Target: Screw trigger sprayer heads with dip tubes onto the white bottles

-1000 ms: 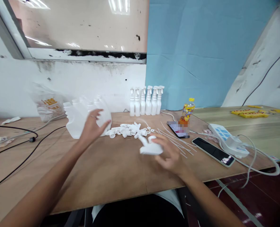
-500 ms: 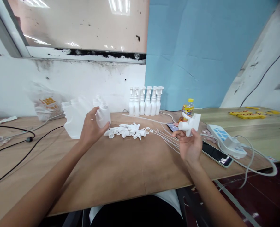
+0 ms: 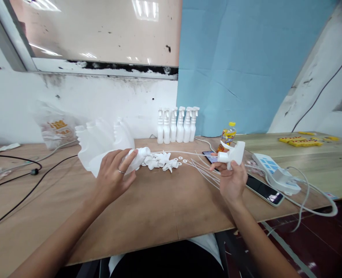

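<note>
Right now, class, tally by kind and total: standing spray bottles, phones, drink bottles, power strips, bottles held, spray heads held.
Standing spray bottles: 6
Phones: 2
Drink bottle: 1
Power strip: 1
Bottle in left hand: 1
Spray head in right hand: 1
Total: 12

From my end I'm seeing a white plastic bottle (image 3: pixel 141 155) lying tilted in the left hand (image 3: pixel 113 173), its neck pointing rightward. In the right hand (image 3: pixel 232 180), a white trigger sprayer (image 3: pixel 236 152) is sitting sideways, its round collar facing the bottle. A thin white tube (image 3: pixel 188 153) is stretching leftward from that collar — its far end ending near the bottle's neck, whether inside I'm not telling for certain.
</note>
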A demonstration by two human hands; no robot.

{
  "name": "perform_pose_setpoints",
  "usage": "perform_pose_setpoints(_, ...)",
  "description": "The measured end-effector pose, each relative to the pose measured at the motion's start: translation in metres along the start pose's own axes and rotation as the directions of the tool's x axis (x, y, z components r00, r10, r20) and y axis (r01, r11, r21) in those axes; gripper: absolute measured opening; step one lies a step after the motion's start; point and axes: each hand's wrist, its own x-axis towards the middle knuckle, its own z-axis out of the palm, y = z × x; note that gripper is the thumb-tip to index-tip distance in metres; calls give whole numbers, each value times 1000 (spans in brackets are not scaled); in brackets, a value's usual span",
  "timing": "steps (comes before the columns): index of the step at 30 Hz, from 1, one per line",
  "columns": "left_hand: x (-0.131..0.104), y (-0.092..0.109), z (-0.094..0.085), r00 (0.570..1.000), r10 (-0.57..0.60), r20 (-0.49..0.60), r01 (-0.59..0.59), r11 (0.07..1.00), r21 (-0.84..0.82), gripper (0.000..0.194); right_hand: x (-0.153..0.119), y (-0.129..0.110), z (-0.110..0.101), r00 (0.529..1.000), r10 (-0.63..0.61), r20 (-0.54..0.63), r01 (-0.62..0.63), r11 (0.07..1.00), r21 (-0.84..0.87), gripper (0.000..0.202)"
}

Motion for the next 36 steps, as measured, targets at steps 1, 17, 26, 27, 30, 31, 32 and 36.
perform_pose_setpoints(1,-1,0,1,1000,4,6,-4,1000,9,78,0,0,-1,1000,-11,-6,11,1000,-5,26)
perform_pose_setpoints(17,-13,67,-11,961,79,266,-27,981,-193,74,-40,-1,20,831,379,407,-359,924,-128,28)
perform_pose_setpoints(26,-30,82,2,931,126,341,-25,958,-285,74,-53,11,23,672,613,416,-423,778,-464,39)
perform_pose_setpoints(27,-31,82,3,927,133,350,-29,957,-288,74,-54,11,22,654,626,425,-448,773,-450,40)
perform_pose_setpoints(30,-32,82,3,921,139,363,-34,960,-279,72,-56,9,21,582,639,504,-470,769,-432,44)
perform_pose_setpoints(31,-32,82,3,922,137,363,-36,962,-272,70,-58,9,21,564,628,537,-452,779,-436,46)
perform_pose_setpoints(32,-32,81,3,922,137,361,-39,963,-267,68,-59,9,21,552,613,565,-427,790,-440,47)
perform_pose_setpoints(36,-33,80,3,924,174,340,-77,957,-280,62,-64,12,23,575,601,555,-337,793,-508,44)
